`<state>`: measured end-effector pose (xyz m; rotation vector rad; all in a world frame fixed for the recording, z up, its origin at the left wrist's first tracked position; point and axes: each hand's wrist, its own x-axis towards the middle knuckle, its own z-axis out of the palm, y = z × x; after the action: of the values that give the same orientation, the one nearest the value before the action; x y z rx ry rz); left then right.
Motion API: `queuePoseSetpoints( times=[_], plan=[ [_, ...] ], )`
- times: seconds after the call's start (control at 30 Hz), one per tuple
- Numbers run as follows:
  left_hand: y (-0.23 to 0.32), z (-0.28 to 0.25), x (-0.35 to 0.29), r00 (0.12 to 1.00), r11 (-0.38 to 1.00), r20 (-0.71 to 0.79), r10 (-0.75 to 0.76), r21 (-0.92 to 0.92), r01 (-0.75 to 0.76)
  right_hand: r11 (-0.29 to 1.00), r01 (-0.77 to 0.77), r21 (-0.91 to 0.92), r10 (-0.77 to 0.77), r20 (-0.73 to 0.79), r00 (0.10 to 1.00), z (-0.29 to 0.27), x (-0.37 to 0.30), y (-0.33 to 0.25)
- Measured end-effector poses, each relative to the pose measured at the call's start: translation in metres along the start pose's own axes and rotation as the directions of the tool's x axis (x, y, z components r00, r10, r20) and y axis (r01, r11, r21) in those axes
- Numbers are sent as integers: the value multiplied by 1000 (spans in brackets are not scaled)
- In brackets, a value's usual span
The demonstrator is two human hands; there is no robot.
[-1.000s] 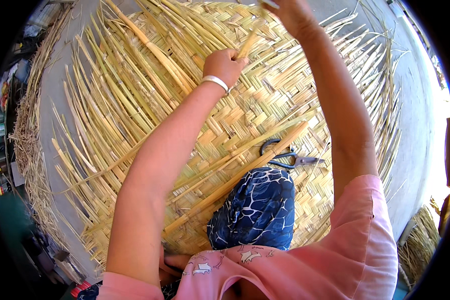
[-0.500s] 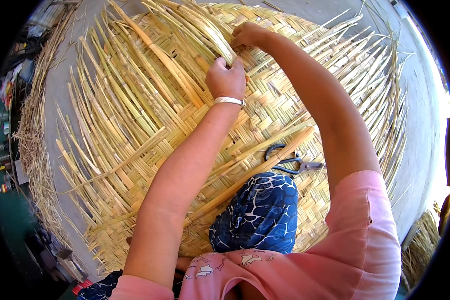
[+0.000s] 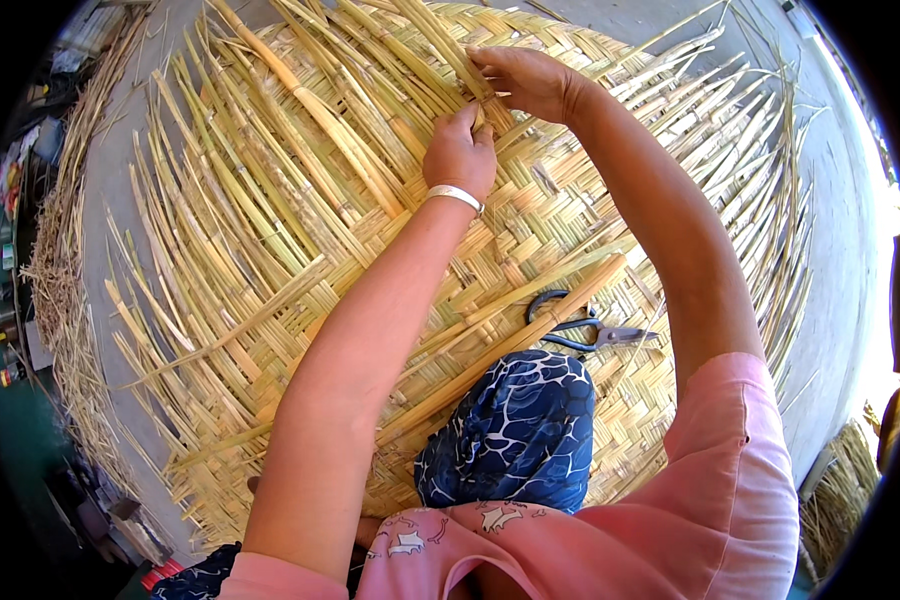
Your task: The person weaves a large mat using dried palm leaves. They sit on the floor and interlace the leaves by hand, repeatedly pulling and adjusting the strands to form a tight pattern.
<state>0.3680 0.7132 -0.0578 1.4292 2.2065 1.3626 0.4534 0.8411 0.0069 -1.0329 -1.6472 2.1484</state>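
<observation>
A large mat (image 3: 530,215) woven from flat, pale yellow reed strips spreads beneath both arms. Near its far middle, my left hand (image 3: 460,158) is closed, its fingertips pinching a reed strip (image 3: 452,48) that runs up toward the far edge. Just to the right, my right hand (image 3: 532,82) arches over the same spot, fingers stretched out and thumb apart, the fingertips touching the strips. What lies under its palm is hidden. Scissors (image 3: 582,328) with dark looped handles rest on the mat in front of my knee (image 3: 515,430).
Long unwoven strip ends (image 3: 235,190) fan out at the left, and more (image 3: 740,150) at the right. Loose reed strips (image 3: 510,345) lie across the mat beside the scissors. Straw debris (image 3: 65,290) lines the grey floor at left; a reed bundle (image 3: 845,500) lies at lower right.
The lifted bundle of strips between my hands now lies down toward the left. My right hand has shifted slightly right and its fingers have opened out; my left hand is slightly lower.
</observation>
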Motion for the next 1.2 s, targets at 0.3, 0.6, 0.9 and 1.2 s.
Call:
queuePoseSetpoints(
  times=[0.3,0.6,0.9,1.2],
  plan=[
    [-2,-6,25,807,882,460,-369,-99,460,940,253,229,-184,-283,941,-30,-10,9],
    [8,-16,22,835,890,416,-359,-117,441,916,242,-320,-395,-619,679,-18,-39,44],
    [24,-14,-37,995,915,92,38,397,-72,913,93,-396,-372,-719,587,-9,-39,45],
    [20,-12,-39,967,856,198,162,460,-238,554,82,-829,-782,-483,394,14,-55,38]
  ],
)
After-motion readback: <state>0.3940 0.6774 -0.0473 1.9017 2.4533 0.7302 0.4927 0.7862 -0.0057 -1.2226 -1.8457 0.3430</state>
